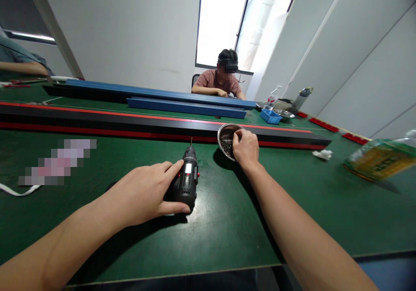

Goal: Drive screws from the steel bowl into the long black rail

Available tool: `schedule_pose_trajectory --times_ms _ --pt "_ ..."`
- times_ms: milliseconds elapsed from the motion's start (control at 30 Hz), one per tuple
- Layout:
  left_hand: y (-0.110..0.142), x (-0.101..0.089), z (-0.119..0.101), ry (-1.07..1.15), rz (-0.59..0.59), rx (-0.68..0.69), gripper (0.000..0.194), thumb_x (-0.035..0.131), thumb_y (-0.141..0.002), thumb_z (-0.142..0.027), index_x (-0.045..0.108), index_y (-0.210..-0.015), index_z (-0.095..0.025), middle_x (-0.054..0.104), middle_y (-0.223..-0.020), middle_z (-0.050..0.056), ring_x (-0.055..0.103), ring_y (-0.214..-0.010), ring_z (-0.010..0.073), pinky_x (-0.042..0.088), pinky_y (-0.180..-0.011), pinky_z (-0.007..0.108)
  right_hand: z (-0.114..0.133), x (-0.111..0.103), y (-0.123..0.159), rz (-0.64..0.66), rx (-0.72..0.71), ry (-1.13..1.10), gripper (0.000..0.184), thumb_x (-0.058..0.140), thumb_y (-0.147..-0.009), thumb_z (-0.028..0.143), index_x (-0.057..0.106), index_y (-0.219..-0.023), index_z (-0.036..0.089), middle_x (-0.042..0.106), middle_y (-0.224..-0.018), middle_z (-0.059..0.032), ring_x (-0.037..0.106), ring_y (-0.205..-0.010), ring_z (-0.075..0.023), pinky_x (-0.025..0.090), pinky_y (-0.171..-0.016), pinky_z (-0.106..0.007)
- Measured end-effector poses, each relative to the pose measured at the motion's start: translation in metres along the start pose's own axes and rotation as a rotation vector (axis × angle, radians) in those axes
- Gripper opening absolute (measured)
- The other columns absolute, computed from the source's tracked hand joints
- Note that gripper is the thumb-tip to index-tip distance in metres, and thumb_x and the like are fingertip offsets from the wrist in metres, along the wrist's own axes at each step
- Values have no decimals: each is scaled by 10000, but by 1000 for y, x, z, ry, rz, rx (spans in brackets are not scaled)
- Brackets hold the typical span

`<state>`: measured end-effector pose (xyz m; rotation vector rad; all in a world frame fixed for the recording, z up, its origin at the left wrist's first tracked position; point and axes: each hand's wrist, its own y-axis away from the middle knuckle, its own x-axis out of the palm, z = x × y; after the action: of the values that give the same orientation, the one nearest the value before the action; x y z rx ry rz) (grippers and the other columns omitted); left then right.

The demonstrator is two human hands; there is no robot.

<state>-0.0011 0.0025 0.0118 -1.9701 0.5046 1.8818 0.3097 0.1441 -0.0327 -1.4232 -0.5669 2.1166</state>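
Observation:
My left hand (149, 191) is wrapped over a black cordless drill (187, 180), its thumb by the rear end and its fingers along the near side of the body. A thin bit points away from me out of the chuck, and most of the drill's handle is hidden beneath the hand. My right hand (246, 148) pinches the rim of a small round metal bowl (221, 131), thumb inside. The bowl is tilted towards me and casts a shadow on the green table (224, 221). Small dark screws (226, 147) lie in it.
Across the table runs a long black bar with red edges (156, 124), with blue profiles (185, 108) behind it. A blue basket (270, 116), a bottle (273, 96), crumpled tissue (322, 154) and a yellow-green package (380, 158) are to the right. A co-worker (216, 80) sits opposite.

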Motion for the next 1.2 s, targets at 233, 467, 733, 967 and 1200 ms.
schedule_pose_trajectory --times_ms 233,467,733,967,1200 --pt "1 0 0 1 -9 -4 927 625 -845 -813 485 -1572 -253 712 -1398 177 746 -1166 396 591 -905 459 2 -3 -1 -38 8 -49 254 549 -1007 288 765 -1065 167 766 -1106 -170 653 -1061 -316 489 -1002 -438" --pt "0 5 3 1 -28 9 928 616 -850 -814 472 -1578 -257 710 -1401 172 744 -1173 387 588 -925 460 5 -7 -5 -69 51 -188 251 603 -990 345 777 -984 164 785 -1050 -153 699 -977 -300 507 -960 -414" --pt "0 5 3 4 -17 -2 924 612 -844 -827 466 -1574 -280 704 -1409 166 736 -1190 375 578 -944 441 11 -18 -7 -124 95 -310 258 620 -982 362 788 -960 167 809 -980 -124 723 -870 -265 522 -892 -373" --pt "0 1 -1 22 -3 -9 913 632 -849 -801 481 -1568 -258 710 -1401 170 734 -1195 382 579 -959 460 13 -21 -8 -136 84 -313 282 629 -975 374 813 -992 160 817 -1005 -132 726 -872 -263 529 -868 -370" --pt "0 0 0 18 -12 0 918 622 -850 -805 490 -1564 -243 718 -1379 172 745 -1157 386 586 -935 477 29 -28 -3 -193 -30 -331 315 628 -1001 409 835 -1009 172 795 -1007 -116 687 -810 -229 551 -827 -351"
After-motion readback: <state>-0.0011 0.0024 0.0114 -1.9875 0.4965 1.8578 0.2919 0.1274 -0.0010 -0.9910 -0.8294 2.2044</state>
